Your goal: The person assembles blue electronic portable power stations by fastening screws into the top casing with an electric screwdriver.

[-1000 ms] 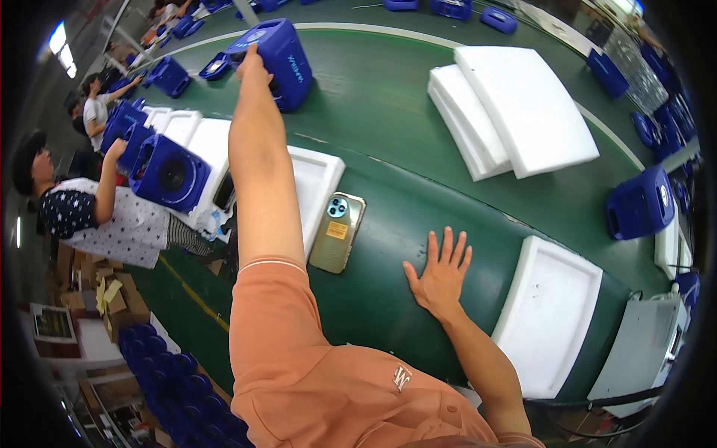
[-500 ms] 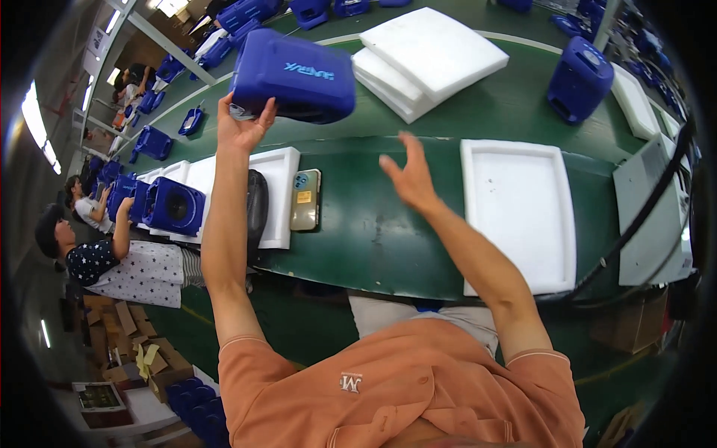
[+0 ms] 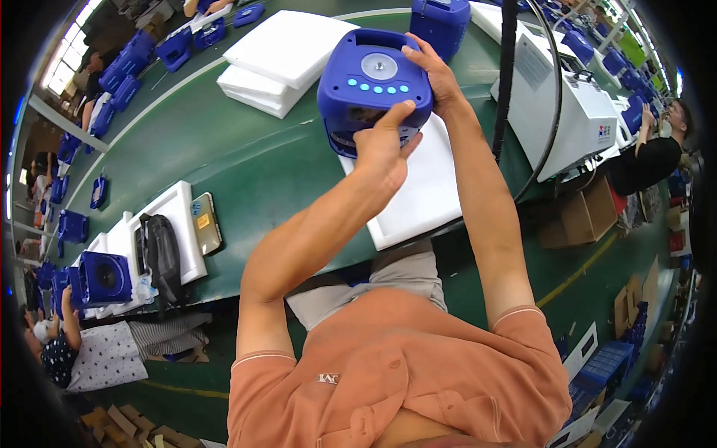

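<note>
Between my two hands is a blue portable speaker [image 3: 351, 67], held above the bench. Its top shows a round clear dial, a row of light-blue buttons and a handle slot at the far edge. My left hand [image 3: 383, 142] grips the near side, thumb resting by the buttons and fingers under the lower edge. Around the far right corner wraps my right hand [image 3: 437, 75], its fingers closed on the casing. Under the speaker and my forearms lies a white foam tray [image 3: 403, 213], partly covered by them.
White foam blocks [image 3: 291, 48] are stacked at the back of the green bench [image 3: 254, 164]. Another blue speaker [image 3: 441, 30] stands behind. A grey metal box [image 3: 556, 104] and hanging black cable [image 3: 506, 82] are right; a phone [image 3: 207, 222] lies left. Co-workers sit along both sides.
The speaker has come over from the left to the foam tray and turned so its buttons face me. My right hand, empty before, now grips it too. The view has swung right.
</note>
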The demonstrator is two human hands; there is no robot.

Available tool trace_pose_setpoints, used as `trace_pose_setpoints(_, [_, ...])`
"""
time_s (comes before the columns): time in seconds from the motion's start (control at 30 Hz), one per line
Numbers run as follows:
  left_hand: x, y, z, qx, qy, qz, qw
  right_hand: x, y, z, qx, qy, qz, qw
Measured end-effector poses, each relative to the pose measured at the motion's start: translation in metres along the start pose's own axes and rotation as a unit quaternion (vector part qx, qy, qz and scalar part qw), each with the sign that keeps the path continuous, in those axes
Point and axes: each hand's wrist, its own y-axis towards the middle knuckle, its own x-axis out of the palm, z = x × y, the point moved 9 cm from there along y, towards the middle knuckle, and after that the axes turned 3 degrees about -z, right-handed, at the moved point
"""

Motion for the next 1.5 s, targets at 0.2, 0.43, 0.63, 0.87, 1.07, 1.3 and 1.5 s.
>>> trace_pose_setpoints(0.2, [0.013,-0.026,0.018,-0.129,0.157,-0.176,0.963,-0.056,0.018,0.038,0.066,0.098,-0.017,0.993])
trace_pose_setpoints(0.43, [-0.055,0.064,0.116,0.357,0.325,-0.066,0.873,-0.031,0.015,0.052,0.146,0.167,-0.041,0.974])
trace_pose_setpoints(0.63, [-0.013,0.036,0.045,0.3,0.315,-0.09,0.896,-0.057,0.012,0.01,0.147,0.136,-0.013,0.98])
trace_pose_setpoints(0.87, [-0.029,0.067,0.041,0.167,0.243,-0.04,0.955,-0.072,0.006,0.023,0.155,-0.005,-0.042,0.987])
trace_pose_setpoints(1.07, [-0.031,0.117,0.051,0.147,0.22,-0.156,0.952,0.051,-0.024,-0.141,-0.197,-0.252,0.06,0.946])
trace_pose_setpoints(1.3, [-0.024,0.093,0.056,0.172,0.185,-0.105,0.962,0.08,0.027,-0.315,-0.463,-0.377,0.487,0.637])
trace_pose_setpoints(1.5, [-0.03,0.087,0.057,0.161,0.19,-0.103,0.963,0.067,0.063,-0.356,-0.344,-0.437,0.353,0.752])
